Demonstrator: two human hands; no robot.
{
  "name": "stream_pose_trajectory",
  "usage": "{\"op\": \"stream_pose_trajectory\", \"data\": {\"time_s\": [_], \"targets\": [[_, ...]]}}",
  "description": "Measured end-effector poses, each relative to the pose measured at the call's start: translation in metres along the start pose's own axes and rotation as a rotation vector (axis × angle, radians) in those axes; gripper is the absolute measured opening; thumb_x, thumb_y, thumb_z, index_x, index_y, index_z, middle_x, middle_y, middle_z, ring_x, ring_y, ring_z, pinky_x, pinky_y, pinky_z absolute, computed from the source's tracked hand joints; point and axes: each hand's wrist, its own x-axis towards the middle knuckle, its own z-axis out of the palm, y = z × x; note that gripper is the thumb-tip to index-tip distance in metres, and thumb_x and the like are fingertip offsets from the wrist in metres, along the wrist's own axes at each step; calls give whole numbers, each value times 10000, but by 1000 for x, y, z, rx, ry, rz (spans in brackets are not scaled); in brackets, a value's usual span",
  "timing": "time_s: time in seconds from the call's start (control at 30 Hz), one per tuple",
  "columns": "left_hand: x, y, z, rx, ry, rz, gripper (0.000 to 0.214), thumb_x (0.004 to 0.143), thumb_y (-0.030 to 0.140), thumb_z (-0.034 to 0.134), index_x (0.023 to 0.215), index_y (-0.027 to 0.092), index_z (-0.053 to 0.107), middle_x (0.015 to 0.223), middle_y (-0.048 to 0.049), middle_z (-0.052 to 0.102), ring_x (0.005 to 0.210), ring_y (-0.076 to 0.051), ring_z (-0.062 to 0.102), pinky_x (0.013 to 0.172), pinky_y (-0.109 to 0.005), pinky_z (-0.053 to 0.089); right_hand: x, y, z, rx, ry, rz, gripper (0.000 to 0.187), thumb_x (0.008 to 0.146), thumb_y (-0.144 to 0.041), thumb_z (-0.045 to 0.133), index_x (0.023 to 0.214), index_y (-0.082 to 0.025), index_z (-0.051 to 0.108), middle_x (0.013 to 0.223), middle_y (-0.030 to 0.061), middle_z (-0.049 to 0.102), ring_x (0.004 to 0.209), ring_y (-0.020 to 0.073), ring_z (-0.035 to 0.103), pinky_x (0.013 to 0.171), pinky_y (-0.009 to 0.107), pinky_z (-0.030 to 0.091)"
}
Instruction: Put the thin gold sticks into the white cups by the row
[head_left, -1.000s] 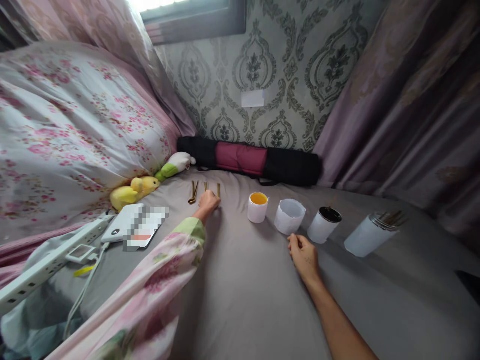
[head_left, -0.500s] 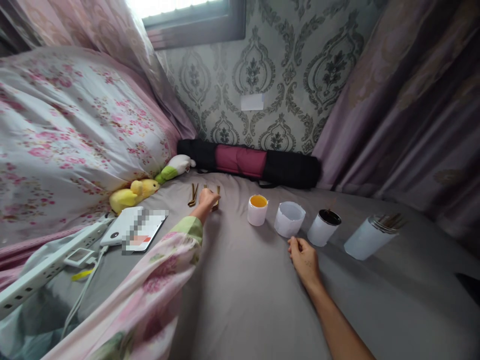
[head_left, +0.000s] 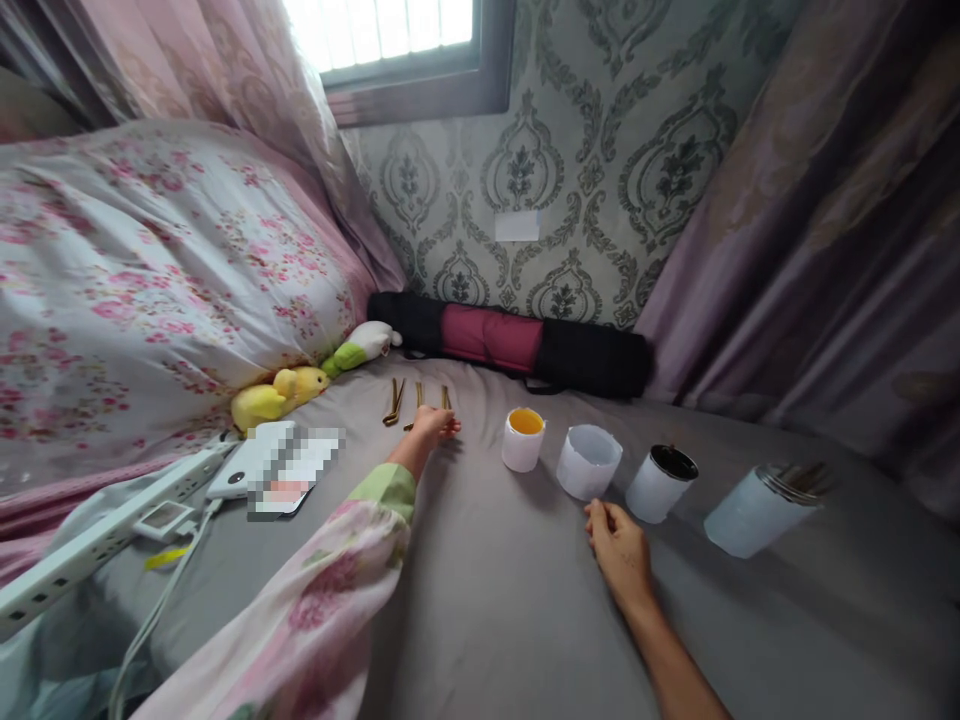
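My left hand [head_left: 436,424] is low over the bed at centre-left, its fingers loosely spread beside the right-hand bent brass-coloured rod [head_left: 446,396]; its palm hides the rod's lower end. Two more of these rods lie to the left, a middle rod [head_left: 419,394] and a left rod [head_left: 394,402]. My right hand [head_left: 619,552] rests with curled fingers just in front of a wide white paper-wrapped cup [head_left: 589,468], and nothing shows in it. To the cup's left stands a white container [head_left: 523,450] with a yellow inside; to its right, a white can [head_left: 656,495] with a dark inside.
A larger pale can [head_left: 754,520] holding thin sticks stands at far right. Against the wall lies a black and maroon long bag [head_left: 491,336]. On the left are plush toys [head_left: 277,397], a white device [head_left: 251,470], a power strip [head_left: 97,535] and cables.
My left hand has shifted slightly right and its fingers have loosened, uncovering more of the middle rod. My right hand stays by the wide cup. The whole view has tilted up a little.
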Motion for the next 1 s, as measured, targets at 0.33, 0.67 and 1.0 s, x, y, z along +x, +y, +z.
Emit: {"op": "stream_pose_trajectory", "data": {"time_s": [0.33, 0.67, 1.0], "targets": [[-17, -29, 3, -305, -148, -40, 87, 747, 119, 548, 662, 105, 555, 630, -57, 614, 498, -76, 566, 502, -173, 461, -2, -1, 0, -8, -4, 3, 453, 773, -558, 403, 762, -149, 598, 604, 61, 603, 520, 162, 544, 476, 242, 387], [-31, -44, 2, -447, -254, 15, 105, 707, 9, 563, 709, 106, 606, 731, -72, 636, 555, -73, 558, 534, -172, 480, -2, -1, 0, -2, -11, 4, 459, 762, -556, 414, 771, -141, 610, 599, 63, 606, 492, 152, 529, 455, 240, 371], [-48, -61, 10, -561, -323, 48, 74, 734, 43, 586, 802, 65, 606, 729, -80, 635, 538, -60, 572, 530, -157, 497, -3, -7, -1, -27, -16, 9, 452, 764, -562, 410, 751, -149, 593, 595, 58, 599, 502, 162, 540, 477, 251, 385]]}}
